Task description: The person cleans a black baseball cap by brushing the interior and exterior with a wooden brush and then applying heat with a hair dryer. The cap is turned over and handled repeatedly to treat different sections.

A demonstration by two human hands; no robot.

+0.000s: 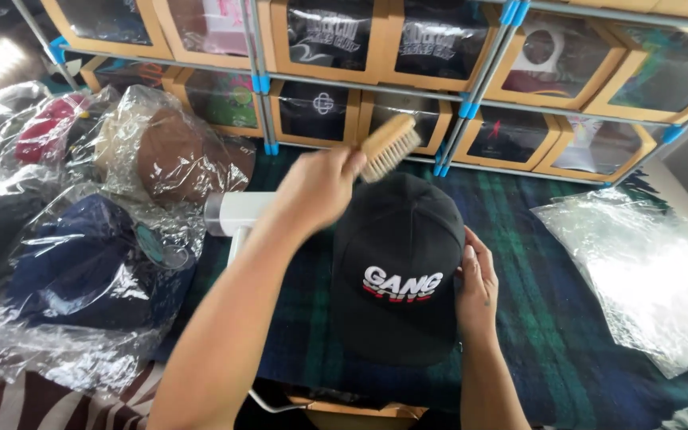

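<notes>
My left hand [316, 191] is raised near the middle of the frame, its fingers clenched around the handle of a wooden brush [389, 146] with pale bristles. The brush hangs just above the crown of a black cap [396, 267], and I cannot tell whether the bristles touch the fabric. The cap sits at the center of the frame on a dark blue and green plaid cloth [535, 318], its front panel with white lettering facing me and the flat brim pointing toward the bottom edge. My right hand [478, 287] lies against the cap's right side, fingers grasping its edge. A white handheld appliance [236, 215] lies on the cloth just behind my left forearm. On the left of the frame, several caps in clear plastic bags [81, 263] are piled together. An empty-looking clear bag [646, 279] lies on the right. Along the top runs a shelf of cardboard display boxes [408, 40].
</notes>
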